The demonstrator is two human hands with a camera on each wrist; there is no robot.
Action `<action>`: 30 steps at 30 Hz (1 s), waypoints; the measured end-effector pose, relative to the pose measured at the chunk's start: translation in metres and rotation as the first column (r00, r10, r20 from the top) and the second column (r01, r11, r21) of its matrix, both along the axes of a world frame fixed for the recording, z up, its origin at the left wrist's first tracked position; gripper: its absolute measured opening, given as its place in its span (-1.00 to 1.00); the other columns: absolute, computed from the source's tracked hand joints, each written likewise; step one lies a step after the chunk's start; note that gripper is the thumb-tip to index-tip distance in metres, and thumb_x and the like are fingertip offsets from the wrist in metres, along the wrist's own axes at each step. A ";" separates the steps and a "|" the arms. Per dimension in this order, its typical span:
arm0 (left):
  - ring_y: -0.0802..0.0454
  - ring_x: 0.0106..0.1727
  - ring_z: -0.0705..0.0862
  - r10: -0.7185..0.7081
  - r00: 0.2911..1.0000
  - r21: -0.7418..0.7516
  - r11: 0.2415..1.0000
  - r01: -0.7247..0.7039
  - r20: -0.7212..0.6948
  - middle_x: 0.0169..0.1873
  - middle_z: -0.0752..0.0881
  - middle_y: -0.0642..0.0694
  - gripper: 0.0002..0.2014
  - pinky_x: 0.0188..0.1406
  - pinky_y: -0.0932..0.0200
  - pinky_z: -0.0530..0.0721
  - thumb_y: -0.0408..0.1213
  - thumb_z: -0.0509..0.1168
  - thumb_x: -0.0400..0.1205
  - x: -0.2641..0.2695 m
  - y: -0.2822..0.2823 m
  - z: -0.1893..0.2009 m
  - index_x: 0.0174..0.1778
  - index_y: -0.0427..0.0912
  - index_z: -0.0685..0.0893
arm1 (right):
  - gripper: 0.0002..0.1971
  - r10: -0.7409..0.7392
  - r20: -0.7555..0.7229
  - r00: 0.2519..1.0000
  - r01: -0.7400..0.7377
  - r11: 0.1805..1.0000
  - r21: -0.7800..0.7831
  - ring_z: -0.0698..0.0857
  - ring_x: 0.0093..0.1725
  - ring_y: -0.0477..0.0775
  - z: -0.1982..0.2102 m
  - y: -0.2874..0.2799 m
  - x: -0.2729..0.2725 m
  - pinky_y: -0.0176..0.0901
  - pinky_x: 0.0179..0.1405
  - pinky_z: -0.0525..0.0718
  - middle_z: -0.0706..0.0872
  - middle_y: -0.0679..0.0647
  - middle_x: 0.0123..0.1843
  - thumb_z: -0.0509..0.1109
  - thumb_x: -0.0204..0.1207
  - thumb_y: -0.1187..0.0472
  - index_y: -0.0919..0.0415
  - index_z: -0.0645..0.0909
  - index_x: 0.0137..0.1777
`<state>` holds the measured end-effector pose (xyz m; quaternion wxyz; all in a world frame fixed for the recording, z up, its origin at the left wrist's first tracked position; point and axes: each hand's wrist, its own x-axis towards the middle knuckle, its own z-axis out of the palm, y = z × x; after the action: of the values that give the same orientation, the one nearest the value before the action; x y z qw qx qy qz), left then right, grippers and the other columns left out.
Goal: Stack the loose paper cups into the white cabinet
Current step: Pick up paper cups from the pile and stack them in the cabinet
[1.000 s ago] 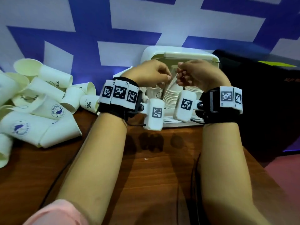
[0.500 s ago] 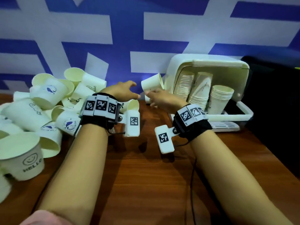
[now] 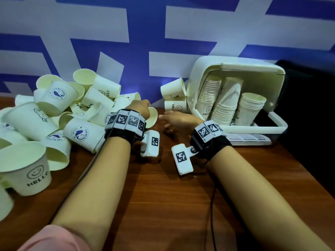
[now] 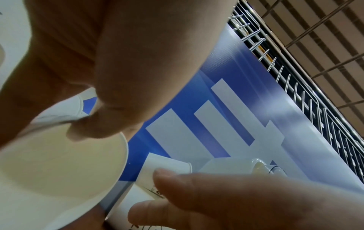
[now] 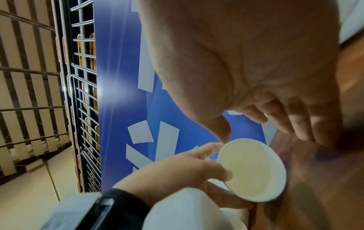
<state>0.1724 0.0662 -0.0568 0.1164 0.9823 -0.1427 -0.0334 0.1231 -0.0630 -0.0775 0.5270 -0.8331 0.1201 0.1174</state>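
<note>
Beside cup pile, left hand gripping cup

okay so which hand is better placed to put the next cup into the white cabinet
Probably the left hand: it already grips a paper cup at the edge of the pile. The right hand is open and empty, though nearer the white cabinet, so it could take the cup over.

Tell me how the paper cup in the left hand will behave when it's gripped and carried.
The paper cup looks thin-walled, so it is probably very light and may dent if the left hand squeezes. Its round, tapered shape would likely roll in an arc if dropped on the table.
</note>
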 end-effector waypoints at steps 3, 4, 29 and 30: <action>-0.22 0.32 0.55 0.009 0.999 0.027 1.000 -0.010 0.040 0.32 0.55 -0.28 -0.60 0.11 0.01 0.49 -0.44 0.07 0.67 -0.001 -0.001 0.005 0.43 -0.16 0.45 | -0.73 0.022 0.026 0.999 -0.023 0.999 0.026 0.59 -0.22 0.02 0.004 -0.001 -0.002 -0.20 -0.25 0.65 0.58 0.18 -0.06 0.18 0.73 0.03 0.27 0.45 0.15; -0.23 0.34 0.53 0.024 0.998 0.028 0.999 -0.026 0.059 0.35 0.52 -0.28 -0.59 0.10 0.01 0.47 -0.44 0.08 0.67 -0.003 -0.001 0.009 0.45 -0.18 0.43 | -0.68 0.025 0.033 0.999 -0.027 0.998 0.059 0.66 -0.17 0.09 0.007 -0.002 -0.004 -0.11 -0.07 0.72 0.62 0.27 0.04 0.18 0.73 0.02 0.32 0.45 0.20; -0.18 0.07 0.73 -0.517 0.850 -0.938 0.238 0.253 0.098 0.10 0.61 -0.15 -0.90 -0.01 -0.06 0.79 -0.28 0.17 0.74 -0.095 -0.149 0.067 0.14 -0.18 0.49 | -0.81 -0.223 0.520 0.825 0.308 0.948 -0.081 0.69 -0.02 0.29 0.125 -0.163 -0.145 0.28 0.24 0.64 0.67 0.27 0.04 0.19 0.74 0.07 0.07 0.58 0.20; -0.17 0.05 0.72 -0.560 0.825 -0.951 0.203 0.231 0.081 0.12 0.60 -0.18 -0.90 0.00 -0.07 0.79 -0.30 0.16 0.74 -0.096 -0.158 0.066 0.14 -0.19 0.48 | -0.80 -0.250 0.520 0.817 0.336 0.939 -0.077 0.70 0.01 0.31 0.124 -0.169 -0.148 0.29 0.25 0.63 0.68 0.27 0.06 0.18 0.74 0.05 0.04 0.58 0.22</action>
<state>0.0766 -0.0920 0.0090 0.6657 0.6401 -0.3662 -0.1137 -0.0253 -0.2320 0.0466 0.4806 -0.8468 0.1151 -0.1968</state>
